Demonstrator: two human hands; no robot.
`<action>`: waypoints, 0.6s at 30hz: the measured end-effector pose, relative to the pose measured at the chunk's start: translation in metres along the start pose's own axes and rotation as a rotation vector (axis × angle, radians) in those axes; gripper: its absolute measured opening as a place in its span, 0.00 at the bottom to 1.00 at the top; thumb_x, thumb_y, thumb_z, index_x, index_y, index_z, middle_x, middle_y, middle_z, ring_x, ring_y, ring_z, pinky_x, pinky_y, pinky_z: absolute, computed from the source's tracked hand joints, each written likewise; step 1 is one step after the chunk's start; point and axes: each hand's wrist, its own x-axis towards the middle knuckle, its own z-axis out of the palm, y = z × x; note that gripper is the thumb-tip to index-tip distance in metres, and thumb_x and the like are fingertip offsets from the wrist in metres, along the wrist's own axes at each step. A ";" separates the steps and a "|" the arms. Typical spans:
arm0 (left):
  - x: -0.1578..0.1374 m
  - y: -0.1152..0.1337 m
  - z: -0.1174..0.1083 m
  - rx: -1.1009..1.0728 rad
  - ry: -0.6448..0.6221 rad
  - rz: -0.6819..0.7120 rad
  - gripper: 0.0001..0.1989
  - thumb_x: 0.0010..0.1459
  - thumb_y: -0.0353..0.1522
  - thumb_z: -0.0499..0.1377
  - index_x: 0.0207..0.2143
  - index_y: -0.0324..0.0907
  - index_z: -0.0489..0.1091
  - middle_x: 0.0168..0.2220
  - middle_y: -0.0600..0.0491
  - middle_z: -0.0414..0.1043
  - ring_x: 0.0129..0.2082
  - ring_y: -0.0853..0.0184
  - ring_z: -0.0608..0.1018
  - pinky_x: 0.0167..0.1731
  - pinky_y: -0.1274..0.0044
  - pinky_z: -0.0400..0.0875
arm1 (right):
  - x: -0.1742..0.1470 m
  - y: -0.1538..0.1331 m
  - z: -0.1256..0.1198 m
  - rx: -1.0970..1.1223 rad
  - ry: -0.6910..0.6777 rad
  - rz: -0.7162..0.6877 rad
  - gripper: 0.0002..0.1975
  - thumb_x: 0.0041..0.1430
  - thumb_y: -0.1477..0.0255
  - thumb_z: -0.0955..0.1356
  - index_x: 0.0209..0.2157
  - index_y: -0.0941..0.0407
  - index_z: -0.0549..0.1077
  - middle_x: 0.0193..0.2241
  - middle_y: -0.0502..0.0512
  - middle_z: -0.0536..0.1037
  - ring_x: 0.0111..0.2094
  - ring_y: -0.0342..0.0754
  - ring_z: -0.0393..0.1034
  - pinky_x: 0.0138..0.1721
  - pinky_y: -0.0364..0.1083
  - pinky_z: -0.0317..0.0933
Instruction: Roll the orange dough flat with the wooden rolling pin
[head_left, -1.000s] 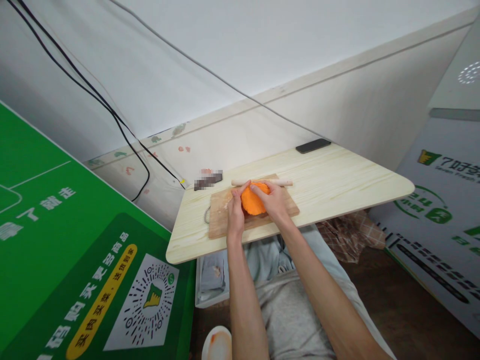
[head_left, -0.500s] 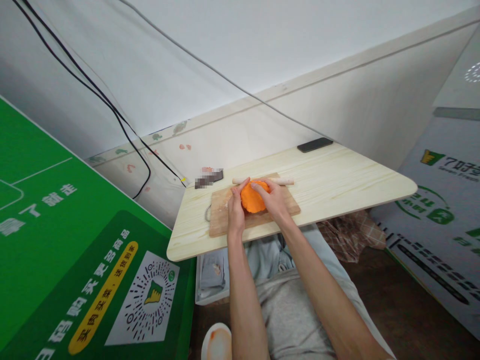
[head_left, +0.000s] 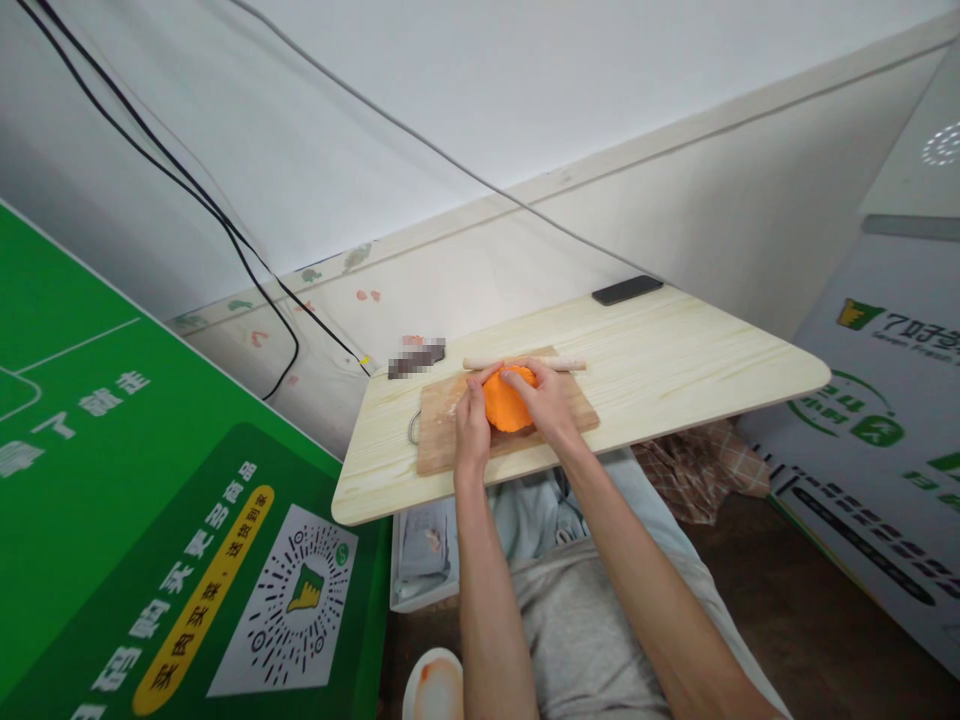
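Head view, near to far. Bottom centre of the frame: grey-trousered lap, two bare forearms running up from it; white bowl [head_left: 439, 688] with an orange smear at the bottom edge. Lower left: green printed board [head_left: 150, 500] with a QR code. Centre: pale wooden table [head_left: 675, 360], on it a wooden cutting board [head_left: 442, 425]. On that board, dead centre, an orange dough lump [head_left: 506, 402], cupped on both sides. Left hand [head_left: 471, 425] pressed to its left flank, fingers curled against it; right hand [head_left: 551, 405] draped over its right and top, fingers closed onto the dough. Just beyond, touching the board's far edge, a wooden rolling pin [head_left: 559, 364]. Farther, upper right of the table, a dark phone [head_left: 626, 290]. Upper left: black cables [head_left: 187, 190] across the white wall.
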 end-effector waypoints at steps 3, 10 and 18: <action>0.000 0.000 0.001 0.022 0.048 0.019 0.36 0.70 0.62 0.50 0.51 0.45 0.83 0.57 0.44 0.83 0.63 0.51 0.80 0.68 0.57 0.70 | 0.000 -0.001 0.000 -0.010 -0.019 0.015 0.16 0.57 0.54 0.73 0.36 0.53 0.79 0.36 0.53 0.83 0.41 0.54 0.76 0.49 0.51 0.71; 0.002 -0.001 0.000 0.087 0.091 0.052 0.37 0.69 0.63 0.50 0.48 0.43 0.82 0.52 0.43 0.84 0.58 0.52 0.82 0.64 0.60 0.73 | 0.000 -0.001 0.001 -0.029 -0.022 0.015 0.16 0.57 0.54 0.72 0.36 0.53 0.78 0.36 0.54 0.83 0.40 0.53 0.76 0.45 0.50 0.71; 0.001 0.000 0.002 0.040 0.098 0.072 0.36 0.69 0.62 0.52 0.48 0.42 0.82 0.52 0.43 0.84 0.54 0.55 0.83 0.59 0.63 0.77 | 0.000 0.001 0.001 -0.051 -0.018 -0.012 0.17 0.58 0.53 0.72 0.35 0.54 0.78 0.34 0.54 0.82 0.40 0.53 0.76 0.44 0.50 0.72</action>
